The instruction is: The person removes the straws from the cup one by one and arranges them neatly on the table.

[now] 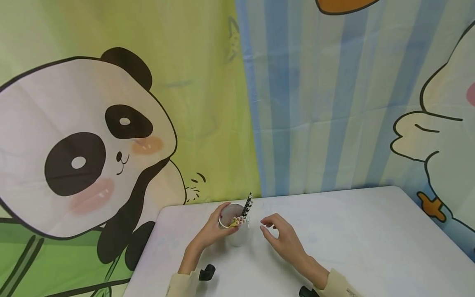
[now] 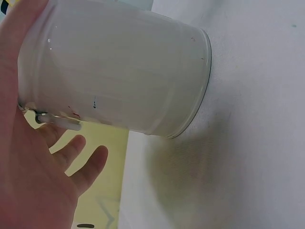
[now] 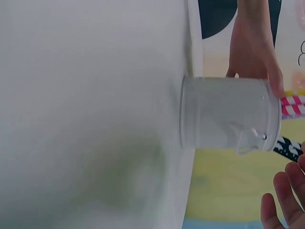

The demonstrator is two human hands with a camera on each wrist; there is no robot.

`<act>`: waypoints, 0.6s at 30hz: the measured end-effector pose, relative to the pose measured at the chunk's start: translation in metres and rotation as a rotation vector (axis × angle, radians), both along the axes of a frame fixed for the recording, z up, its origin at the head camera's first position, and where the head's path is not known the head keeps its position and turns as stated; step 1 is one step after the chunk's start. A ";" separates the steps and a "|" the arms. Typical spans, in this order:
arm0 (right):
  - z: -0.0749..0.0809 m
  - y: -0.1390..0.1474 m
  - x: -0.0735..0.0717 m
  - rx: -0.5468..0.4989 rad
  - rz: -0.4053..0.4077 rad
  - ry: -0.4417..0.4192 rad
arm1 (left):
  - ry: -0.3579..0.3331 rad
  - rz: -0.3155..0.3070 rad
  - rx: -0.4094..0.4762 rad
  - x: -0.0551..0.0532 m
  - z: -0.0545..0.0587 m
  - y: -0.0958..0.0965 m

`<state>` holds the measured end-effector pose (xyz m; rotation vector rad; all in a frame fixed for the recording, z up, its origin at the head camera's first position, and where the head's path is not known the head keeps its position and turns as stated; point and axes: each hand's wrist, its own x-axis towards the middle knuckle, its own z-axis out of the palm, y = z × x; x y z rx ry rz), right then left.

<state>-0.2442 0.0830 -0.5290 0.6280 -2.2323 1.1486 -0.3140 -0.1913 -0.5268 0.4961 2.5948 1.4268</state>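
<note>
White table (image 1: 356, 247) spans the bottom of my head view; at its lower centre I find the cup (image 1: 238, 238). My left hand (image 1: 212, 229) grips it near the rim, thumb on the near side. My right hand (image 1: 285, 239) hangs to the right of it, apart, thumb and forefinger spread in a loose curve, nothing between them. I judge the step to be steadying the cup while the right hand attends to the sticks (image 1: 238, 221) inside; the next move probably calls for a firm left grip and the right fingertips lined up with the rim. Whether the cup's base touches the table I cannot tell. My right hand is cut off at the lower right of its wrist view. Lower ends of the sticks are hidden; straws or pens, I can't say.
</note>
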 end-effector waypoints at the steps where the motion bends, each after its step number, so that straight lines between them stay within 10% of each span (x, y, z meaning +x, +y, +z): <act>1: 0.001 -0.004 0.000 -0.005 0.006 0.002 | 0.000 0.002 -0.001 0.000 0.000 0.000; 18: 0.002 -0.052 -0.006 -0.045 -0.007 0.049 | 0.036 -0.032 0.031 -0.001 -0.002 -0.001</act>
